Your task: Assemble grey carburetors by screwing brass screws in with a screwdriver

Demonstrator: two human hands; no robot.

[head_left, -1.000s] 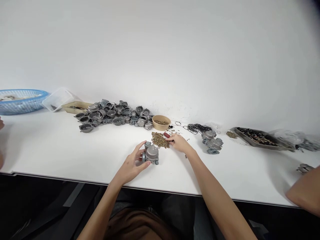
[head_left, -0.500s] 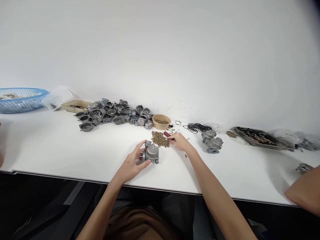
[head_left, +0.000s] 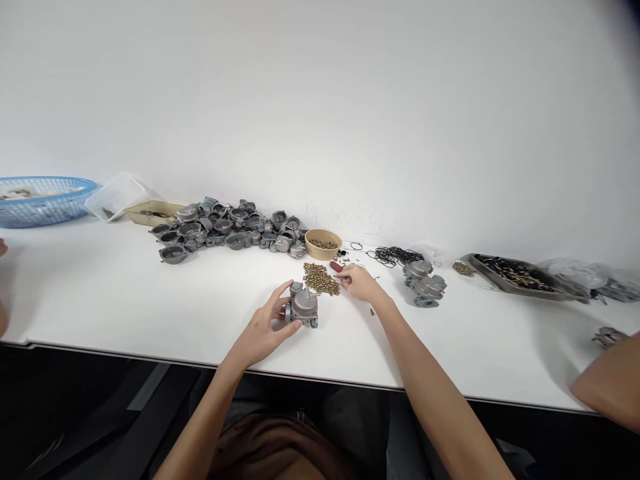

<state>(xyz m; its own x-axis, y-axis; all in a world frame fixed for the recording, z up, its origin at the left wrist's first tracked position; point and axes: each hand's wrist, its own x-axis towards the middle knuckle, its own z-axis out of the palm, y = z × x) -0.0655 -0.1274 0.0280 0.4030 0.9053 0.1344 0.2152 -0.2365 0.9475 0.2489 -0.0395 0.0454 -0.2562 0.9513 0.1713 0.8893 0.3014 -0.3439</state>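
My left hand (head_left: pixel 263 331) grips a grey metal carburetor (head_left: pixel 304 305) that rests on the table, its thumb at the near side and fingers around the left and back. The rounded bowl of the carburetor faces up. My right hand (head_left: pixel 359 283) is closed, fingertips pinched at a small red-handled tool (head_left: pixel 336 266); the rest of the tool is hidden by the fingers. Just left of the fingertips lies a heap of small brass screws or fittings (head_left: pixel 320 278).
A pile of carburetors (head_left: pixel 225 227) stands at the back left, beside a tan bowl (head_left: pixel 323 253) of brass parts. Black rubber rings (head_left: pixel 395 256), more carburetors (head_left: pixel 425 285) and a dark tray (head_left: pixel 520 287) lie rightward. A blue basket (head_left: pixel 45 217) is far left. Other people's arms show at both edges.
The red handle has shifted slightly and turned a little against my right fingertips. My left hand and the carburetor have stayed in place.
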